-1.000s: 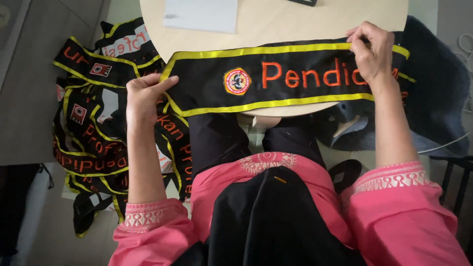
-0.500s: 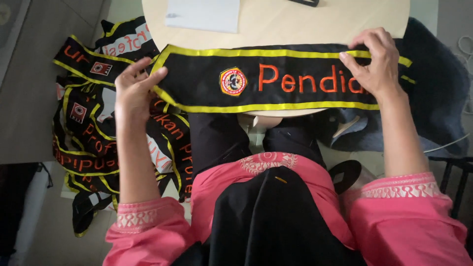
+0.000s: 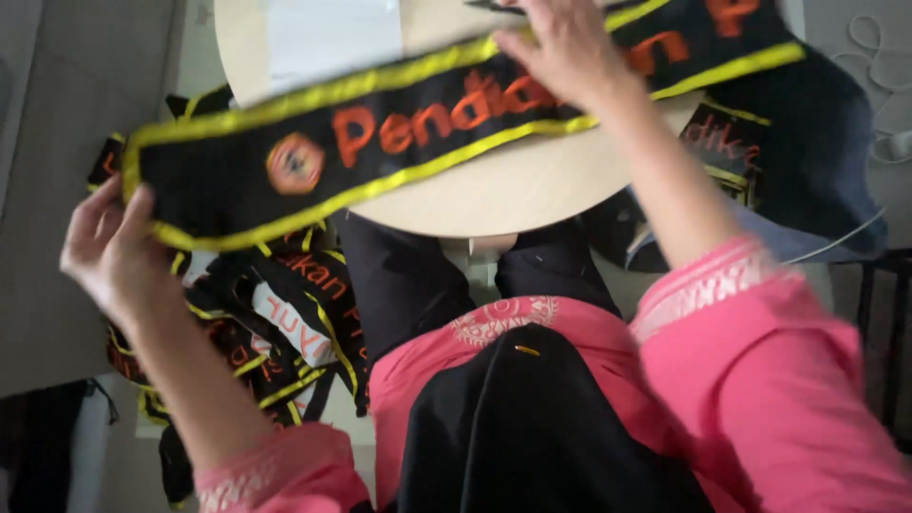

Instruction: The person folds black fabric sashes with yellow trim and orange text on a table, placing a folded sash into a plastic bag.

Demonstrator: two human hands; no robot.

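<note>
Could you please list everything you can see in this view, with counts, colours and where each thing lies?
Sash: one, black with yellow edging, orange embroidery and a round emblem, stretched across the table.
Table: one, round, pale wood, top centre.
Paper sheet: one, white, on the table's far side.
Pile of sashes: several, black and yellow, left of the lap.
Dark cloth: one, navy, at right, with more sashes.
Cable: white, top right.
Sleeves: pink, patterned cuffs.
Left hand: grips the sash's end.
Right hand: presses the sash midway.

Left hand (image 3: 109, 249) is raised with fingers curled; right hand (image 3: 565, 52) reaches forward, fingers spread flat.
</note>
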